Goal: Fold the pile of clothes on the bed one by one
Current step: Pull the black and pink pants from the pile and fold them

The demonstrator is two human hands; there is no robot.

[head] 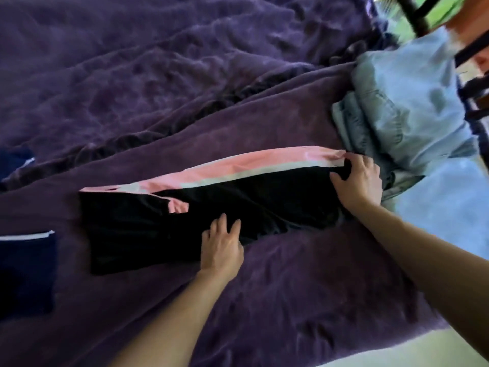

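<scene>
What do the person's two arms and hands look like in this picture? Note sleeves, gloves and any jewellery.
The left forearm and right forearm are bare to the picture's edge, with no sleeve in view. The left hand and right hand wear no gloves. No ring, watch or bracelet shows.
</scene>
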